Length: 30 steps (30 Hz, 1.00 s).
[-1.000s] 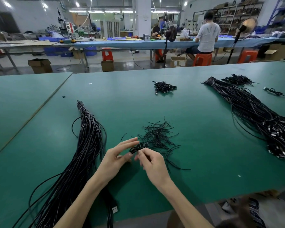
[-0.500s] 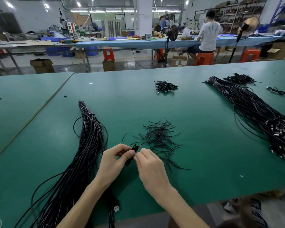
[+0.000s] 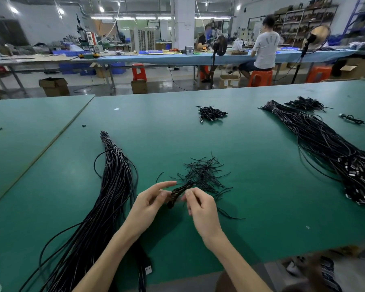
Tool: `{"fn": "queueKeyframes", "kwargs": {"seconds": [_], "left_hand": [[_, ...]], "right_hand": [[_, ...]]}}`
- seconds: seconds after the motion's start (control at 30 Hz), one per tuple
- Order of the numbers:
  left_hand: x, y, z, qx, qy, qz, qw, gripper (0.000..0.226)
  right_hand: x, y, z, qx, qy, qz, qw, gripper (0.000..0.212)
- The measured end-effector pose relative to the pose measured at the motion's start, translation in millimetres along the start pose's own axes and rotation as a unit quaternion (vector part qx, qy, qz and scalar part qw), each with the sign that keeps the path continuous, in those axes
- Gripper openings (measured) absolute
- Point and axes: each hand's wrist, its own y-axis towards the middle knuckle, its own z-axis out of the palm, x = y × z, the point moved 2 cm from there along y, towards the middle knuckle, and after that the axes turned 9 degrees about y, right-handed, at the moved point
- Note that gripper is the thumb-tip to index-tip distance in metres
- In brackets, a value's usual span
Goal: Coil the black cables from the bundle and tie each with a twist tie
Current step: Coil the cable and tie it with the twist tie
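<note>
Swung upward, coiled cable (image 3: 180,191) overlaps twist ties (image 3: 202,173).

Bare mat (image 3: 261,165) btw ties (image 3: 202,173) & R bundle (image 3: 325,147)

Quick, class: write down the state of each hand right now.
Left hand: closed, holding the coiled cable against its thumb.
Right hand: closed, pinching the same coiled cable.

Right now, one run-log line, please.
left hand holds coiled cable | right hand pinches it | twist ties behind | bundle at left
</note>
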Motion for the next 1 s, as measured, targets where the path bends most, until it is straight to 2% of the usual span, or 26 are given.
{"fn": "queueKeyframes", "kwargs": {"seconds": [0.07,0.2,0.3,0.4,0.5,0.7,0.77,0.87,0.93,1.0], "left_hand": [[-0.2,-1.3,0.9,0.024,-0.029,-0.002,0.999,0.032],[3.8,-2.2,-3.6,0.038,-0.150,-0.049,0.987,0.030],[5.4,-2.1,-0.7,0.066,-0.195,-0.050,0.977,0.033],[1.4,-2.3,0.7,0.038,-0.136,-0.029,0.990,0.044],[0.2,-1.4,-0.7,-0.009,-0.043,-0.003,0.999,0.041],[0.8,-1.7,-1.2,-0.024,-0.048,0.009,0.999,0.035],[2.1,-2.6,0.5,-0.007,-0.057,0.001,0.998,0.032],[4.4,-2.8,2.9,-0.022,-0.039,-0.041,0.998,0.024],[7.9,-2.1,2.5,-0.050,-0.014,-0.055,0.997,0.013],[8.4,-2.0,2.4,-0.045,-0.013,-0.075,0.996,0.024]], "right_hand": [[-2.0,0.2,-1.3,0.002,0.007,0.016,1.000,0.032],[-0.7,-1.9,8.0,0.011,-0.062,-0.016,0.998,0.030],[-0.6,-1.3,8.3,0.003,-0.082,-0.029,0.996,0.032],[-1.7,-2.6,10.2,0.022,-0.118,-0.039,0.992,0.033],[-2.9,-4.4,13.9,0.049,-0.155,-0.040,0.986,0.037],[-2.8,-4.8,15.5,0.109,-0.204,-0.038,0.972,0.031],[0.3,-8.0,18.2,0.127,-0.241,-0.077,0.959,0.021],[6.4,-13.2,21.0,0.129,-0.274,-0.147,0.942,0.029],[10.1,-16.6,23.1,0.128,-0.301,-0.197,0.924,0.026],[10.9,-20.1,25.6,0.120,-0.350,-0.263,0.891,0.014]]}}
